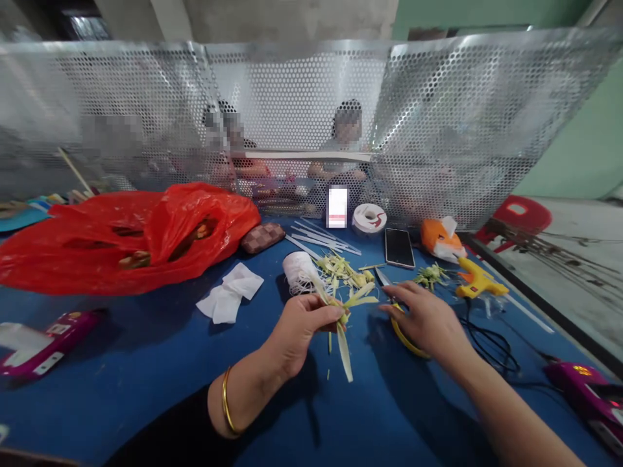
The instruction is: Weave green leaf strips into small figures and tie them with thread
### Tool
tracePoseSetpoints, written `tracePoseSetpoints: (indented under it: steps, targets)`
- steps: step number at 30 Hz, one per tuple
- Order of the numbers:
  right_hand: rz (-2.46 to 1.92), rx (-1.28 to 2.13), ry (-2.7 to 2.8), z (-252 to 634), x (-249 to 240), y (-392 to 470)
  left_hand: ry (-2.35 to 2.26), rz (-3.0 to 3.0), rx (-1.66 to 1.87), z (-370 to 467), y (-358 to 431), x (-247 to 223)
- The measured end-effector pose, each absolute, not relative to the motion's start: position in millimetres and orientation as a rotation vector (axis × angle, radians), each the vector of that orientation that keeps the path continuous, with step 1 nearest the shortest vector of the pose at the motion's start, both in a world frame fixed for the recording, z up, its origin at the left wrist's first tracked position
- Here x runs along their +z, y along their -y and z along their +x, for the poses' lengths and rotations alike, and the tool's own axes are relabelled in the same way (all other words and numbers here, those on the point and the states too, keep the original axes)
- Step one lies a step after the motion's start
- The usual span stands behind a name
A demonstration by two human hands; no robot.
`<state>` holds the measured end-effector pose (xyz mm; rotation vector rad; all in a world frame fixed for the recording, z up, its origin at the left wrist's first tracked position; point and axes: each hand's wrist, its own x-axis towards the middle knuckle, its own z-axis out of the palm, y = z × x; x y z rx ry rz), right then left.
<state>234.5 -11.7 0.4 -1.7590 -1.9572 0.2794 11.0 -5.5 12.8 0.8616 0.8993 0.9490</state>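
Between the thumb and fingers of my left hand (pixel 309 324) is a bundle of pale yellow-green leaf strips (pixel 344 347), their ends spreading out several ways. My right hand (pixel 428 318) is over a pair of scissors (pixel 407 337) with yellow handles, its thumb and fingers apart. Whether it touches the handles I cannot tell; part of them is hidden under the hand. Just beyond my left hand lie a pile of leaf scraps (pixel 341 267) and a spool of white thread (pixel 298 272). A smaller heap of green scraps (pixel 431 275) sits past my right hand.
A red plastic bag (pixel 214 214) and white tissues (pixel 231 292) are at left. White strips (pixel 324 239), a ribbon roll (pixel 368 218) and a phone (pixel 400 248) lie farther back. At right is a yellow glue gun (pixel 479 279) with a cable. A perforated metal screen (pixel 302 84) stands behind.
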Motion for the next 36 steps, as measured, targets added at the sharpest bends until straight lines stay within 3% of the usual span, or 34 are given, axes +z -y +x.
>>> tracePoseSetpoints:
  steps: [4, 8, 12, 26, 36]
  targets:
    - [-1.123, 1.179, 1.394, 195.1, 4.9, 19.8, -0.856, 0.902, 0.913, 11.5, 5.9, 7.1]
    - [-0.999, 1.326, 1.209, 171.0, 5.1, 22.0, -0.83, 0.875, 0.816, 10.9, 2.4, 3.5]
    - [-0.994, 1.256, 1.295, 174.3, 1.8, 19.7, -0.801, 0.843, 0.737, 10.0, -1.7, 0.8]
    - [-1.074, 0.496, 1.788, 185.4, -9.5, 31.0, -0.757, 0.808, 0.596, 12.3, -5.4, -6.7]
    - [-1.113, 0.399, 1.817, 184.2, -13.6, 30.7, -0.793, 0.85, 0.59, 12.0, -6.0, -5.3]
